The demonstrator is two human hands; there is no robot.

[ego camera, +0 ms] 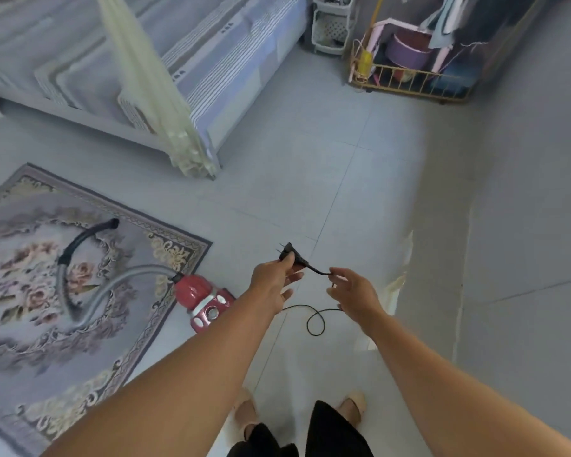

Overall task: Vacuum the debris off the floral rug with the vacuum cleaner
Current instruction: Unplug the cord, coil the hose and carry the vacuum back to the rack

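Vacuum cleaner (205, 300), red canister type, is seen on the grey tile floor (360, 179), at the right edge of the floral rug (30, 324). Its grey hose (112, 285) is curved across the rug's flower medallion and ends in a black bent handle tube (80, 240) lying on the rug. The black power cord (314, 319) is looped on the tiles just right of the canister and is led up to both hands. The black plug (292, 253), prongs pointing up and away, is pinched between thumb and fingers of the left hand (272, 282). The cord just behind the plug is touched by the fingertips of the right hand (353, 290), whose fingers are loosely spread; a firm grip cannot be confirmed. A bed with striped cover (231, 61) is located beyond the rug. A gold wire rack (412, 84) stands at the far wall.
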